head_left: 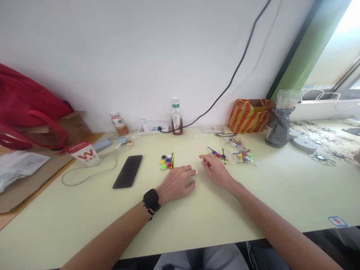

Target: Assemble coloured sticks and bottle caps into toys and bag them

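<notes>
My left hand [177,183], wearing a ring and a dark watch on its wrist, lies low over the table with the palm down. Its thumb is apart from the other fingers, and a fingertip touches a small white disc [196,172]. Facing it from the right, my right hand [216,170] has loosely bent fingers with nothing visible in them. Beyond my left hand sit several small coloured discs [163,162], beside a row of thin coloured strips [173,159]. Just past my right hand are blue, red and black arrow-like plastic pieces [218,154].
Clear bags of coloured parts [243,155] lie to the right. A black phone [128,171] rests at left, near a red-and-white carton [84,153]. A bottle [176,118] stands by the power strip [154,126]. A striped bag [249,116] and grey bag [277,127] are at back right.
</notes>
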`<state>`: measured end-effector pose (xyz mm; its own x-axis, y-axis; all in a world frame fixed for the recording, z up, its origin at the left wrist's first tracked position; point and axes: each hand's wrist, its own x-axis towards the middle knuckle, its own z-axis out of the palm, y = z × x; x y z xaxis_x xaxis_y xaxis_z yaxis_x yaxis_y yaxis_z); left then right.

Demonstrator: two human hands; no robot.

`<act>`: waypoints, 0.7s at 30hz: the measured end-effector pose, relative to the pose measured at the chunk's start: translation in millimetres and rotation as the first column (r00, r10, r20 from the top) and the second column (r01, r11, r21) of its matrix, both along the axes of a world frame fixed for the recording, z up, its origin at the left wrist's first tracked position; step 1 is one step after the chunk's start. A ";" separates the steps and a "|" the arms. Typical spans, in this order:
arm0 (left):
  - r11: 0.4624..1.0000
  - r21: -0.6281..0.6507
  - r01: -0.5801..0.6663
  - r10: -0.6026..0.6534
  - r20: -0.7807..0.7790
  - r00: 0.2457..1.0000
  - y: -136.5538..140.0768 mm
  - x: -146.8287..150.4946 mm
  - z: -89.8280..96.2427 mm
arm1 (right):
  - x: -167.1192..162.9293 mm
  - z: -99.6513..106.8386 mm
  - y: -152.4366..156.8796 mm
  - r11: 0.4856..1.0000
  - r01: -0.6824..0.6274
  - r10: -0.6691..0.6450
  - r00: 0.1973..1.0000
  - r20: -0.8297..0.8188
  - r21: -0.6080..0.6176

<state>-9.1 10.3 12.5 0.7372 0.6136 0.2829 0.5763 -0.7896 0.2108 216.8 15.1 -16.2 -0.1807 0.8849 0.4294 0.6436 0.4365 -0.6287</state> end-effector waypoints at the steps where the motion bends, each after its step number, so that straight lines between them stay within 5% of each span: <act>1: 1.000 -0.011 -0.002 0.002 0.017 1.000 1.0 -0.1 -0.8 | -0.8 0.8 0.0 1.000 -0.017 0.017 0.999 -0.041 -0.007; 8: 0.999 -0.046 -0.018 0.022 0.076 0.997 3.9 1.7 -4.4 | -5.1 8.6 2.1 0.999 0.022 -0.033 0.960 -0.278 -0.043; 14: 0.998 -0.045 -0.036 0.039 0.063 0.997 2.9 4.4 -5.3 | -5.1 14.7 2.3 0.979 -0.043 -0.075 0.836 -0.543 -0.201; 21: 0.995 -0.100 -0.013 0.033 0.201 0.979 4.5 2.3 -10.9 | -4.7 16.1 2.1 0.949 -0.097 -0.120 0.771 -0.626 -0.301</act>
